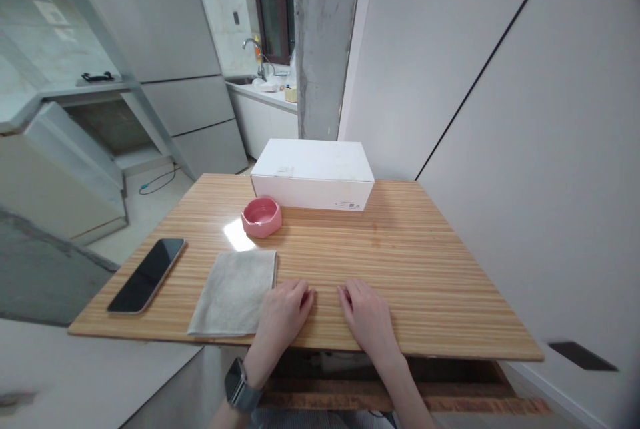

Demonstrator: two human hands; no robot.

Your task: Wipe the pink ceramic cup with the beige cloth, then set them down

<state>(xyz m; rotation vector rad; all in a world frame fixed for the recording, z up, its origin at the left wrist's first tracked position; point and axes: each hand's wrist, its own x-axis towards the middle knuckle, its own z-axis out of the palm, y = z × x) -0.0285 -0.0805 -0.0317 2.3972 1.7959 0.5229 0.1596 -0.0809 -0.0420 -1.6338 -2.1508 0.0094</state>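
Note:
My left hand [287, 309] rests on the table at the right edge of a folded grey cloth [235, 292], its fingers curled in with nothing seen in them. A watch with a grey band [240, 385] is on that wrist. A short gap away, my right hand [365, 312] lies on the bare wood, also with curled fingers and nothing visible in it. Beyond the cloth stands a pink bowl [261, 217], which looks hollow from above. A smartphone [147, 275] with a dark screen lies left of the cloth. Neither hand touches the bowl or the phone.
A white box [313, 174] stands at the back of the wooden table [425, 282], just behind the bowl. Under the near edge is an open drawer [470, 389]. A white wall [525, 149] runs along the right side. A sink with a faucet [260, 59] is in the background.

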